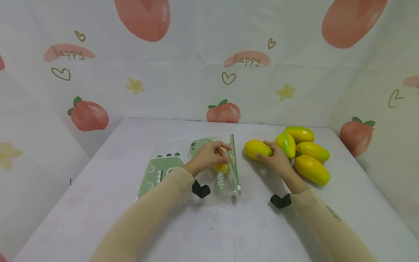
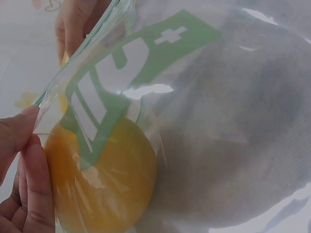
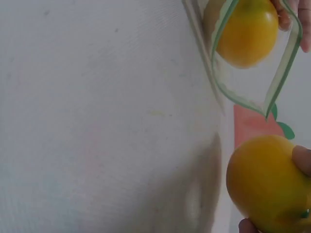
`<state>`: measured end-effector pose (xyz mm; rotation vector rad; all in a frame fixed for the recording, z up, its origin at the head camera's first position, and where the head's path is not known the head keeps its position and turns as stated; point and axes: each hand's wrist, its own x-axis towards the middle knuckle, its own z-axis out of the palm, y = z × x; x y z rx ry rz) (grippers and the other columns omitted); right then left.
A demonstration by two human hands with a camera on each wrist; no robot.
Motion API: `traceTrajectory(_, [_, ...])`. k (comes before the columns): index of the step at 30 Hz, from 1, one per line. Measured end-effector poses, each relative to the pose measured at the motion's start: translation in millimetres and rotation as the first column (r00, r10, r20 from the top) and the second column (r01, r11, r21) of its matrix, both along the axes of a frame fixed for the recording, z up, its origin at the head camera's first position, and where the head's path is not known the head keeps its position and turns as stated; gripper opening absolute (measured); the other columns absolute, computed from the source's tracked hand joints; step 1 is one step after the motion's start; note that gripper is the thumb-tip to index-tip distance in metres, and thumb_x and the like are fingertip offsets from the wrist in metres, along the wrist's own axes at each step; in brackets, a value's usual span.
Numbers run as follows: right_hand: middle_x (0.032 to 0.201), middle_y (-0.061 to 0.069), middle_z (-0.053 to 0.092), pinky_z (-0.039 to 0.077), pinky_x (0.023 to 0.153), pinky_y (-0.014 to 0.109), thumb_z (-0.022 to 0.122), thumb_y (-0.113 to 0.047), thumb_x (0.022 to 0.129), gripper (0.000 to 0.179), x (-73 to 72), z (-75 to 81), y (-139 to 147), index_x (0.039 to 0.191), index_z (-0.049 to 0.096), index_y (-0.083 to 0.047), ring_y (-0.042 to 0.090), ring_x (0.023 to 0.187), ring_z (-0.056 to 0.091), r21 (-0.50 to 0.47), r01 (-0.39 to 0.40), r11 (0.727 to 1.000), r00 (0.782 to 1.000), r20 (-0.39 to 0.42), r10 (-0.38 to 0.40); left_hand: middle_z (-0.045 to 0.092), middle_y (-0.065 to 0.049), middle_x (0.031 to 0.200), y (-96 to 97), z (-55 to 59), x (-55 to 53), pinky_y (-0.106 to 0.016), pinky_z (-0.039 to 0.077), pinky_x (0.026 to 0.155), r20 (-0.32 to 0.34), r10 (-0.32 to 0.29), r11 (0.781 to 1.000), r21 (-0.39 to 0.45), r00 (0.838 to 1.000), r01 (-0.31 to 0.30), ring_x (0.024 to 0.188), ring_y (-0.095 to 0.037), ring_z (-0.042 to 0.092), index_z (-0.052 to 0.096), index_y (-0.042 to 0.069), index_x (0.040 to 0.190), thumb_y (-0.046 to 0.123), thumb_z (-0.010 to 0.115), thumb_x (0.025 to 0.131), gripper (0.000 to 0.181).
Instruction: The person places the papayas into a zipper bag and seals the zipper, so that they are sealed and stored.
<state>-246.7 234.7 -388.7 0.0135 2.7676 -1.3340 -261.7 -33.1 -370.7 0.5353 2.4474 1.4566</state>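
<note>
With thumb and fingers, my left hand (image 1: 207,157) pinches the edge of a clear zip bag (image 1: 236,180) printed in green. The bag's mouth gapes toward the right in the right wrist view, framed by its green rim (image 3: 283,68). Inside lies a yellow mango (image 2: 112,189), showing through the plastic below white lettering. My right hand (image 1: 278,162) grips another yellow mango (image 1: 256,148) between thumb and fingers, just right of the bag's mouth. That held mango (image 3: 262,177) is close to the opening, outside the bag.
Several yellow-green mangoes (image 1: 312,170) lie grouped right of my right hand. A flat bag with a green cartoon print (image 1: 152,178) lies left of the open one. A white cloth with peach prints (image 1: 183,80) hangs behind the white table (image 1: 209,233).
</note>
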Motion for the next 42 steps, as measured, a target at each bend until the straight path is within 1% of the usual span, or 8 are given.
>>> traceTrajectory(4, [0.154, 0.022, 0.029, 0.025, 0.113, 0.055, 0.064, -0.036, 0.093, 0.077, 3.6, 5.8, 0, 0.153, 0.025, -0.008, 0.039, 0.137, 0.032, -0.025, 0.021, 0.999, 1.000, 0.000, -0.021, 0.061, -0.004, 0.084, 0.3, 0.6, 0.4, -0.020, 0.045, 0.062, 0.000, 0.002, 1.000, 0.000, 1.000, -0.002, 0.072, -0.017, 0.055, 0.068, 0.012, 0.115, 0.013, 0.079, 0.080, 0.037])
traceTrajectory(11, [0.153, 0.021, 0.033, 0.032, 0.109, 0.055, 0.064, -0.046, 0.091, 0.081, 9.8, 17.1, 0, 0.153, 0.026, -0.013, 0.037, 0.126, 0.039, -0.022, 0.048, 0.999, 0.997, -0.052, -0.050, 0.061, -0.004, 0.084, -0.3, 0.8, 0.4, -0.020, 0.045, 0.062, 0.002, -0.002, 1.000, 0.004, 1.000, 0.002, 0.073, -0.018, 0.054, 0.068, 0.011, 0.116, 0.013, 0.079, 0.080, 0.037])
traceTrajectory(16, [0.152, 0.018, 0.035, 0.035, 0.107, 0.052, 0.064, -0.050, 0.089, 0.082, 15.8, 23.6, -3, 0.154, 0.026, -0.015, 0.035, 0.121, 0.041, -0.058, 0.055, 0.997, 0.995, -0.079, -0.059, 0.060, -0.004, 0.084, -0.6, 0.6, -0.4, -0.021, 0.045, 0.062, 0.012, -0.002, 1.000, 0.003, 1.000, 0.002, 0.073, -0.018, 0.054, 0.068, 0.011, 0.116, 0.013, 0.079, 0.081, 0.037])
traceTrajectory(20, [0.151, 0.017, 0.037, 0.038, 0.104, 0.050, 0.064, -0.053, 0.088, 0.083, 20.7, 24.9, -6, 0.153, 0.027, -0.017, 0.034, 0.118, 0.042, -0.063, 0.050, 0.997, 0.994, -0.093, -0.056, 0.060, -0.004, 0.084, -0.5, 0.6, -0.6, -0.020, 0.046, 0.062, 0.019, -0.001, 1.000, 0.005, 1.000, 0.001, 0.073, -0.018, 0.054, 0.068, 0.011, 0.116, 0.013, 0.078, 0.081, 0.037])
traceTrajectory(28, [0.146, 0.017, 0.043, 0.042, 0.097, 0.044, 0.067, -0.049, 0.088, 0.080, 26.8, 18.0, -14, 0.151, 0.032, -0.014, 0.031, 0.111, 0.046, -0.050, 0.008, 0.999, 0.994, -0.107, -0.013, 0.060, -0.004, 0.084, -0.4, 0.3, -1.1, -0.021, 0.046, 0.063, 0.017, -0.004, 1.000, 0.003, 1.000, 0.004, 0.073, -0.018, 0.055, 0.068, 0.011, 0.116, 0.013, 0.078, 0.081, 0.036])
traceTrajectory(35, [0.145, 0.019, 0.044, 0.042, 0.101, 0.048, 0.068, -0.044, 0.089, 0.075, 31.9, 5.1, -21, 0.149, 0.036, -0.012, 0.031, 0.112, 0.047, -0.011, -0.026, 1.000, 0.996, -0.085, 0.025, 0.060, -0.004, 0.084, -1.0, 0.3, -1.3, -0.021, 0.045, 0.061, 0.011, -0.007, 1.000, -0.004, 1.000, 0.007, 0.072, -0.018, 0.055, 0.068, 0.012, 0.116, 0.014, 0.078, 0.081, 0.036])
traceTrajectory(38, [0.143, 0.019, 0.047, 0.043, 0.097, 0.046, 0.069, -0.040, 0.089, 0.072, 33.6, -1.5, -23, 0.147, 0.039, -0.010, 0.031, 0.110, 0.049, 0.024, -0.035, 0.999, 0.994, -0.102, 0.037, 0.060, -0.004, 0.084, -1.4, 0.6, -1.4, -0.021, 0.045, 0.061, -0.001, -0.014, 1.000, -0.009, 1.000, 0.014, 0.073, -0.018, 0.055, 0.068, 0.012, 0.115, 0.014, 0.078, 0.081, 0.035])
traceTrajectory(42, [0.139, 0.021, 0.051, 0.043, 0.095, 0.045, 0.071, -0.031, 0.088, 0.065, 34.2, -8.7, -25, 0.142, 0.043, -0.008, 0.031, 0.110, 0.052, 0.033, -0.046, 0.998, 0.990, -0.131, 0.050, 0.060, -0.004, 0.083, -1.8, 1.4, -2.1, -0.021, 0.044, 0.061, -0.013, -0.023, 1.000, -0.013, 1.000, 0.022, 0.074, -0.018, 0.055, 0.068, 0.011, 0.116, 0.015, 0.078, 0.082, 0.036])
